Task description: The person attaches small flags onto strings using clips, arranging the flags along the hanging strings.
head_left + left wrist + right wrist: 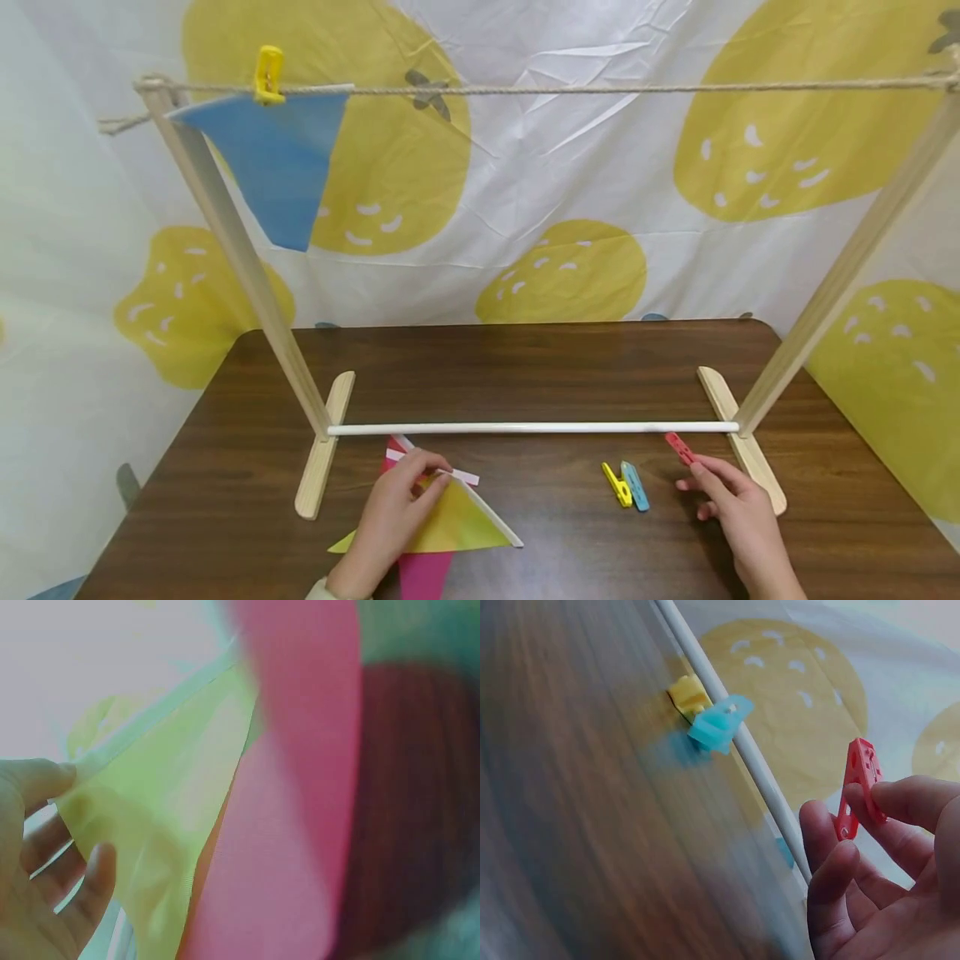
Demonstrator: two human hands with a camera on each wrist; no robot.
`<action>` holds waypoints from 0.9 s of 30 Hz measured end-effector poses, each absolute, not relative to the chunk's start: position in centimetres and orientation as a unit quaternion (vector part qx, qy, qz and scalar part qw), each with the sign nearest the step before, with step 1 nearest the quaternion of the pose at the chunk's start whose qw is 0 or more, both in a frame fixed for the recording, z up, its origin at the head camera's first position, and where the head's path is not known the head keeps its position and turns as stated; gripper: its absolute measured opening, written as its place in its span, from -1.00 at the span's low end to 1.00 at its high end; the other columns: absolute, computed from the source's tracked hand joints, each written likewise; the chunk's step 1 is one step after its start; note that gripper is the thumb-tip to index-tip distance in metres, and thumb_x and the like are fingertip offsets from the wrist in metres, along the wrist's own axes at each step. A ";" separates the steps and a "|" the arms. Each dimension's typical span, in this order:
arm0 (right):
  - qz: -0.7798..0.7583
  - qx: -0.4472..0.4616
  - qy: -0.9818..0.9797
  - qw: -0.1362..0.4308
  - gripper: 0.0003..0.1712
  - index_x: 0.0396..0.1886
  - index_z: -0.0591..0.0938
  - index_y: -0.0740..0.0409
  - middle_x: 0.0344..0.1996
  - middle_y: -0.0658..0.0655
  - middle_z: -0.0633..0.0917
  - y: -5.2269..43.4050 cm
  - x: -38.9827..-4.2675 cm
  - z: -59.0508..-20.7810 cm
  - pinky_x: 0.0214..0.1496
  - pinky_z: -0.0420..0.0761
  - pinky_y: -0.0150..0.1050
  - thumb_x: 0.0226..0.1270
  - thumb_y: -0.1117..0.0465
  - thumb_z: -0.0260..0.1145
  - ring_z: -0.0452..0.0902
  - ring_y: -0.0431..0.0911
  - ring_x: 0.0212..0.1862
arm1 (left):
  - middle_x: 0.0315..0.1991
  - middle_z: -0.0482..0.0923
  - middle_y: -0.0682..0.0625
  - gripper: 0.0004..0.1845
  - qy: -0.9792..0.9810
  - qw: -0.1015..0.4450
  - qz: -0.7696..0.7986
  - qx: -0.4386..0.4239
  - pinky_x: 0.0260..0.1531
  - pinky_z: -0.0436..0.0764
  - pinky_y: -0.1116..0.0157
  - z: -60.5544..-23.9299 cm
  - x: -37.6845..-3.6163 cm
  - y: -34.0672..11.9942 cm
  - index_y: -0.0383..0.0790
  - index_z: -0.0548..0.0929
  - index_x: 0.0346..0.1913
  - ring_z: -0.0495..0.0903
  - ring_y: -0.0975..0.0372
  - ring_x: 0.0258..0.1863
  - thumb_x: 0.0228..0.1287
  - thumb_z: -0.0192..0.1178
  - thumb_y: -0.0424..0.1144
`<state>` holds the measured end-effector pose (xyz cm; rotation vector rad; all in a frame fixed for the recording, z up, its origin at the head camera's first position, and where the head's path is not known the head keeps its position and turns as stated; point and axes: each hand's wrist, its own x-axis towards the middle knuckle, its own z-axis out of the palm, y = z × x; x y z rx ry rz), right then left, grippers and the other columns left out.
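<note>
My left hand point(393, 504) pinches a yellow triangular pennant point(468, 527) near its white edge strip, low over the front left of the table. Beneath it lies a pink pennant point(426, 575); in the left wrist view a pink pennant point(311, 765) hangs close beside the yellow one. At the front right my right hand point(738, 512) holds a red clothespin point(861, 776) between thumb and fingers, its tip pointing away from the hand. A yellow clothespin point(617, 485) and a blue clothespin point(635, 487) lie side by side on the table, left of my right hand.
A wooden frame with a left post point(240, 242) and right post point(847, 267) carries a rope point(562, 88) across the top. From it hangs a blue pennant point(281, 167) under a yellow clothespin point(268, 75). A white rod point(525, 428) joins the feet on the brown table point(525, 367).
</note>
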<state>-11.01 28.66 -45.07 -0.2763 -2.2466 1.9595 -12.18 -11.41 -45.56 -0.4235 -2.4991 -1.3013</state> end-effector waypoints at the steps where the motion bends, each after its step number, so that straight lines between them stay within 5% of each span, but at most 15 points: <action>1: 0.650 -0.091 -0.751 0.075 -0.70 -0.16 0.57 0.19 -0.54 0.00 0.67 28.5 -11.1 -45.0 -0.58 0.43 -0.34 0.23 0.09 0.19 0.49 -0.18 -0.50 | -0.40 0.44 0.35 -0.88 -0.866 0.151 -0.452 -0.151 -0.49 0.46 0.44 -45.6 -12.2 -11.4 0.12 0.57 -0.35 0.42 0.41 -0.44 0.09 0.25 -0.22; 7: 0.629 -0.087 -0.767 0.092 -0.64 -0.14 0.54 0.29 -0.58 0.04 0.65 26.9 -11.5 -44.8 -0.60 0.41 -0.33 0.24 0.09 0.19 0.42 -0.14 -0.62 | -0.58 0.30 0.32 -0.85 -0.867 0.150 -0.450 -0.156 -0.57 0.36 0.47 -45.3 -12.2 -11.4 0.13 0.56 -0.40 0.33 0.41 -0.57 0.05 0.28 -0.25; 13: 0.617 -0.083 -0.776 0.104 -0.65 -0.12 0.54 0.28 -0.60 0.05 0.65 25.5 -11.7 -44.5 -0.63 0.39 -0.32 0.23 0.11 0.20 0.38 -0.16 -0.71 | -0.55 0.41 0.33 -0.87 -0.866 0.128 -0.462 -0.141 -0.52 0.44 0.44 -45.2 -12.1 -11.4 0.11 0.55 -0.39 0.40 0.43 -0.54 0.06 0.26 -0.24; 27: 0.613 -0.047 -0.780 0.112 -0.63 -0.12 0.56 0.26 -0.57 0.14 0.64 24.8 -12.5 -44.5 -0.64 0.40 -0.25 0.22 0.08 0.21 0.46 -0.01 -0.57 | -0.51 0.42 0.33 -0.95 -0.866 0.124 -0.457 -0.163 -0.54 0.42 0.44 -45.2 -12.0 -11.5 0.11 0.55 -0.37 0.39 0.42 -0.55 0.13 0.19 -0.06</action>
